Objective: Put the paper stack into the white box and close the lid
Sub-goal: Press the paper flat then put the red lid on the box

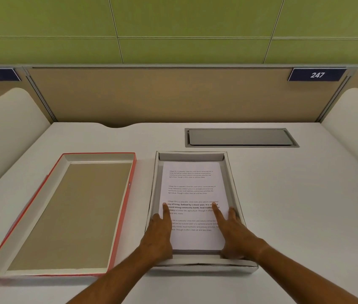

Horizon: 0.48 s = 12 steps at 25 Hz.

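The paper stack [193,202] lies flat inside the white box [232,178], its printed top sheet facing up, with a narrow margin of box floor showing at the far end and along both sides. The first half of the task looks all but done; what is in hand now seems to be seating and squaring the sheets. The left hand [159,235] rests on the stack's left edge, index finger stretched forward onto the print; the right hand [235,233] mirrors it on the right edge. On both hands the fingers [217,212] are spread and pressed flat on the paper, pinching nothing.

The lid [68,213], red-edged and lying inside-up, sits just beside the box on the left, apart from it. The next move likely calls for lifting both hands clear, taking the lid by its long rims, turning it over and lowering it square over the box walls.

The box's near wall stands close to the wrists. The surface [305,205] to the right lies open; a recessed grey cable hatch [239,137] sits beyond the box.
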Available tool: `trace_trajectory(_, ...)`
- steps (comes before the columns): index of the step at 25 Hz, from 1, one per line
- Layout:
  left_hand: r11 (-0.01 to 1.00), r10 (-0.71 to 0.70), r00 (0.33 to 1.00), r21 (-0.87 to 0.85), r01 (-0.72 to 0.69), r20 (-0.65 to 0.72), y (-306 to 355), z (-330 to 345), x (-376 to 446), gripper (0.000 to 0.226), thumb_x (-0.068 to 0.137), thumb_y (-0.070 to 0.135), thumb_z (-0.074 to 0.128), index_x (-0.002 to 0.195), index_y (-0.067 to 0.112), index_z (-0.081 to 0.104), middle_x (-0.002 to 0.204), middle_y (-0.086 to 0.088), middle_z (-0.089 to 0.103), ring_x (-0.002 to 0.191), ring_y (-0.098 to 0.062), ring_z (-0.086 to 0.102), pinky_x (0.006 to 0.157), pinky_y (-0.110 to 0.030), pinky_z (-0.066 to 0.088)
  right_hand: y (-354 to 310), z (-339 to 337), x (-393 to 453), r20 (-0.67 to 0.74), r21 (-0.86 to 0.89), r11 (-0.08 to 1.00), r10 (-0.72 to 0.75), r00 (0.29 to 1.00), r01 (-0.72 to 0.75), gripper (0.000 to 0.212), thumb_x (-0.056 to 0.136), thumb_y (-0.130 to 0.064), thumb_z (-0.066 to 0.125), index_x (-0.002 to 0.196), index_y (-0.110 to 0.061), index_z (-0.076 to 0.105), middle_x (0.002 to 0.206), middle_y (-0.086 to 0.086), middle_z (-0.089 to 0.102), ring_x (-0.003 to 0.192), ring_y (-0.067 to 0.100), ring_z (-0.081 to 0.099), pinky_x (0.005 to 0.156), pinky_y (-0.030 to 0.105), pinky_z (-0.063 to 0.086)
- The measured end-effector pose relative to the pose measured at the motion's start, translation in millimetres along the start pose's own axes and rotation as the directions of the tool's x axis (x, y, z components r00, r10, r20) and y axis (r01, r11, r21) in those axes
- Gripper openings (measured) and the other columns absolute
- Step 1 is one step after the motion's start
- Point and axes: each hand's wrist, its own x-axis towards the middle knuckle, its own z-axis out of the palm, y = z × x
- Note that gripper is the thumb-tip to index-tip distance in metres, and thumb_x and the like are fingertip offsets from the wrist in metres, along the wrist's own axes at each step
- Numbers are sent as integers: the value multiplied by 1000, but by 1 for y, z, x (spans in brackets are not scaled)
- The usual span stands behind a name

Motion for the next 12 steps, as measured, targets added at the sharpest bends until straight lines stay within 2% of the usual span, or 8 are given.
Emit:
trace_trajectory(4, 1000, 3, 999, -5, -3, 42, 0, -2, -1, 119, 80, 23, 75, 149, 22, -21, 162, -12, -1, 149, -32, 11, 116, -41, 24, -3, -4, -2, 42, 15, 1000, 25, 999, -26, 131, 78, -23, 80, 150, -27, -29, 161, 20, -19, 151, 40, 7, 118, 43, 28)
trace_trajectory(6, 996, 14, 997, -92, -6, 82, -1, -9, 1, 127, 70, 32, 83, 152, 20, -14, 160, -12, 12, 145, -32, 23, 114, -42, 31, -3, -14, 0, 112, 88, 994, 52, 992, -62, 138, 73, -28, 85, 151, -23, -28, 163, 21, -12, 151, 40, 12, 120, 46, 27)
trace_trajectory(7, 979, 28, 995, -202, -8, 98, -2, -16, 3, 128, 64, 36, 86, 153, 18, -4, 156, -12, 25, 140, -30, 33, 112, -42, 37, -2, -22, 3, 131, 210, 974, 57, 990, -84, 136, 71, -28, 86, 154, -19, -22, 164, 20, 0, 149, 39, 20, 119, 49, 29)
trace_trajectory(8, 939, 52, 993, -343, -15, 101, -1, -24, 5, 120, 60, 39, 88, 151, 17, 12, 151, -9, 38, 134, -27, 42, 109, -42, 41, -2, -30, 7, 127, 380, 920, 55, 990, -100, 127, 71, -24, 85, 156, -14, -9, 162, 18, 18, 144, 37, 31, 117, 50, 33)
trace_trajectory(10, 803, 54, 996, -596, -4, 66, 1, -39, 13, 95, 65, 45, 84, 143, 20, 36, 144, -4, 52, 130, -25, 49, 109, -44, 40, -3, -42, 16, 45, 644, 760, 75, 996, -87, 85, 81, -21, 76, 148, -12, 26, 150, 12, 47, 129, 30, 51, 111, 50, 41)
trace_trajectory(12, 651, -19, 995, -754, 89, 101, 4, -53, 23, 87, 76, 60, 67, 145, 17, 37, 148, -6, 47, 137, -30, 41, 113, -45, 31, -7, -47, 28, 23, 762, 639, 132, 991, -103, 57, 90, -36, 65, 139, -15, 46, 140, 9, 59, 121, 31, 57, 108, 53, 44)
